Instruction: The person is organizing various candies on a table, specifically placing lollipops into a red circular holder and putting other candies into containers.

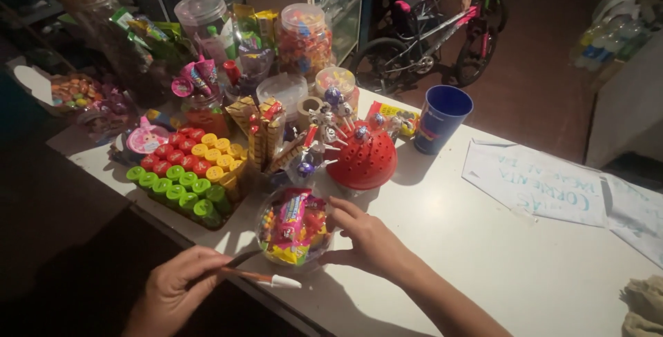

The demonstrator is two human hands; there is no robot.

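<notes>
Pinching a slim stick with a white tip (266,278), the left hand (176,292) sits at the lower left of the frame, at the near edge of the white table (483,254); its fingers are curled around the stick's dark end, and the white tip points right, toward the middle of the frame. Just above and to the right of that tip stands a round clear plastic tub packed with brightly wrapped sweets (293,228), in the lower centre of the frame. The right hand (369,240) rests against the tub's right side, fingers spread and lightly bent, the fingertips touching its wall and rim; nothing is gripped in it.

Directly behind the tub, toward the centre of the frame, is a red perforated dome stuck with lollipops (362,157), and the two stand near each other. Left of the tub lies a tray of small capped tubes in green, yellow and red rows (186,171). Further up, at the upper left and upper centre, tall clear jars of sweets (304,36) crowd together. A blue plastic cup (442,117) stands upright right of the dome, and a sheet of white paper with blue lettering (542,184) lies flat at the right of the frame. A bicycle (442,30) leans in the dark at the top centre.
</notes>
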